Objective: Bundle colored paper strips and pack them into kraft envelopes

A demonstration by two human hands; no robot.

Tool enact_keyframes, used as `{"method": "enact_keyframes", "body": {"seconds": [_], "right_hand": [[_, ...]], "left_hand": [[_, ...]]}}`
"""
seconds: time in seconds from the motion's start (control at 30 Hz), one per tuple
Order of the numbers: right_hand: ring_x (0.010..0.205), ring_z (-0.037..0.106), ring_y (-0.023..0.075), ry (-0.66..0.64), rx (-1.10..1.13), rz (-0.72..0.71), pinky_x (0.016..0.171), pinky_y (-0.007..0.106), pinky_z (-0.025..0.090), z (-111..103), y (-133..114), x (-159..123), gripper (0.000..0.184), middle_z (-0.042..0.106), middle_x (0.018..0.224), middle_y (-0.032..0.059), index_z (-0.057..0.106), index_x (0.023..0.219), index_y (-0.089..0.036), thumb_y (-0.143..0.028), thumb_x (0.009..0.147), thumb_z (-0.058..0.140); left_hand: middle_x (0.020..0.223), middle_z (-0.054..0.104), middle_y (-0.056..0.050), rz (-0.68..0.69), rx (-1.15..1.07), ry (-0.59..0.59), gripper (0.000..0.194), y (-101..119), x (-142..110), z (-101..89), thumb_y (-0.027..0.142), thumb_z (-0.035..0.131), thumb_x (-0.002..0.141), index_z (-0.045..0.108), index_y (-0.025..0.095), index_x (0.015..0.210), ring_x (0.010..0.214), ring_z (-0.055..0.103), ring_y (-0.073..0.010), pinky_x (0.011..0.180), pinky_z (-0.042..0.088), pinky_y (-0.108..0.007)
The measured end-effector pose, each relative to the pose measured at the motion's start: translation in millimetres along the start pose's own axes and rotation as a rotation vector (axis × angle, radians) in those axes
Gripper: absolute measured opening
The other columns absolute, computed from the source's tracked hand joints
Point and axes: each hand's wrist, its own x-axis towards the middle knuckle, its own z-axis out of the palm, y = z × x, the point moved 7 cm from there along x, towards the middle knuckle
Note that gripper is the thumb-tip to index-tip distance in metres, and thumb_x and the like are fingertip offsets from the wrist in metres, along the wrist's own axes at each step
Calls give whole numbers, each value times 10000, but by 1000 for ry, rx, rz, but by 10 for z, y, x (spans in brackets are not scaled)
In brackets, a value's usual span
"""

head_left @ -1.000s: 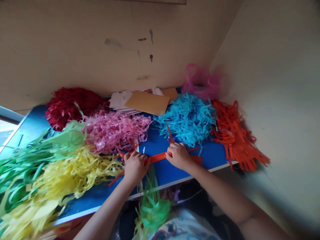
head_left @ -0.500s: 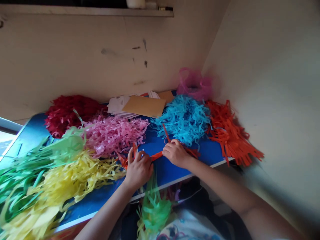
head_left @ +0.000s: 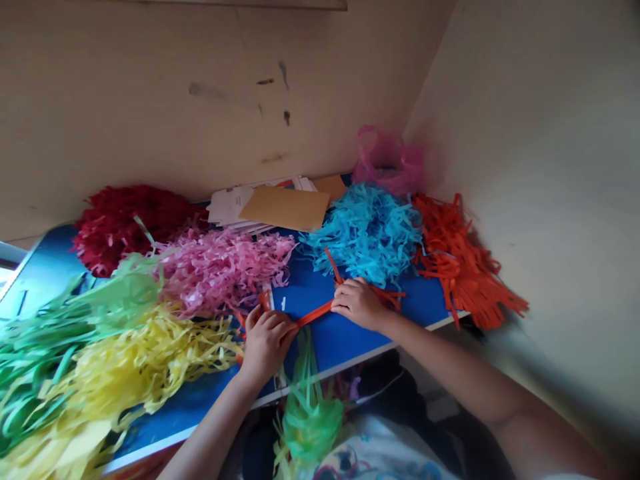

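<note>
An orange paper strip (head_left: 315, 314) is stretched between my two hands, just above the blue table. My left hand (head_left: 267, 337) is closed on its left end, with more orange fringe showing beside the fingers. At the other end, my right hand (head_left: 357, 303) pinches the strip, and loose orange ends poke out above and to the right of it. Light green streamers (head_left: 313, 413) hang over the near table edge below the hands. Close to my left hand lie a yellow shredded paper pile (head_left: 150, 360) and a pink shredded paper pile (head_left: 225, 270).
Around the blue table (head_left: 320, 347) sit a dark red pile (head_left: 135, 223), a blue pile (head_left: 367, 233), an orange-red fringe bundle (head_left: 460, 263) overhanging the right edge, and green strips (head_left: 40, 353). Papers with a brown envelope (head_left: 287, 207) and a pink plastic bag (head_left: 387, 163) lie against the wall.
My hands have moved slightly apart, the left one to the left and the right one to the right, so more of the orange strip shows between them. The view has tilted down a little.
</note>
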Motion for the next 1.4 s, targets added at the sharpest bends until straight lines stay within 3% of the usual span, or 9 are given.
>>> {"method": "enact_keyframes", "body": {"seconds": [0.4, 0.5, 0.63, 0.77, 0.87, 0.97, 1.07, 1.17, 1.4], "right_hand": [[818, 565, 164, -95, 25, 95, 724, 299, 289, -40, 18, 207, 159, 664, 803, 8, 611, 711, -170, -190, 861, 661], [808, 566, 164, -88, 12, 84, 720, 307, 284, -70, 17, 214, 92, 677, 827, 9, 632, 775, -174, -199, 850, 679], [1005, 541, 207, -52, -31, -80, 847, 375, 263, -105, -124, 166, 60, 702, 1033, 20, 683, 857, -226, -252, 902, 652], [932, 525, 191, 45, -184, -310, 871, 400, 256, -89, -314, 118, 167, 710, 880, 18, 674, 845, -207, -239, 965, 562], [847, 515, 175, 77, -253, -317, 860, 387, 273, -57, -339, 143, 259, 681, 775, 16, 645, 770, -180, -146, 975, 490], [848, 513, 186, 104, -254, -286, 844, 389, 281, -58, -376, 170, 215, 679, 792, 27, 641, 771, -170, -186, 953, 528], [905, 512, 203, 129, -250, -275, 852, 402, 277, -42, -470, 170, 158, 690, 901, 50, 656, 855, -175, -211, 955, 539], [844, 504, 189, 127, -240, -295, 829, 389, 281, 5, -526, 141, 239, 672, 819, 42, 651, 816, -173, -143, 978, 478], [848, 528, 183, 95, -113, -248, 774, 342, 305, -15, -197, 39, 261, 678, 829, 37, 680, 820, -186, -177, 991, 484]], "left_hand": [[685, 664, -15, -70, 198, -7, 241, 73, 164, 11, 286, 618, 869, 654, 211, 643, 826, 626, -245, 937, 357, -492], [745, 684, -16, -42, 212, -20, 132, 90, 182, -1, 252, 632, 856, 699, 231, 743, 848, 623, -252, 946, 347, -507], [876, 732, 8, 104, 248, -4, 195, 214, 170, -18, 185, 617, 869, 741, 329, 911, 955, 621, -266, 1014, 279, -546], [856, 741, -13, 143, 267, -17, 163, 316, 208, -8, 202, 598, 879, 743, 275, 900, 959, 620, -269, 1057, 245, -569], [807, 739, -17, 122, 268, 27, 148, 360, 257, -31, 255, 593, 900, 729, 247, 840, 932, 625, -252, 1068, 241, -562], [760, 726, -10, 126, 297, 77, 188, 383, 278, -35, 208, 571, 912, 705, 236, 783, 904, 627, -234, 1051, 265, -529], [787, 728, -8, 133, 309, 105, 204, 370, 252, -7, 166, 551, 918, 693, 233, 788, 913, 626, -229, 1033, 274, -500], [821, 731, -9, 161, 300, 103, 211, 329, 165, 30, 148, 533, 928, 700, 236, 835, 955, 626, -226, 1021, 286, -462], [892, 754, -16, 149, 181, 87, 225, 30, -81, 1, 203, 541, 937, 740, 294, 988, 918, 639, -236, 902, 367, -437]]}}
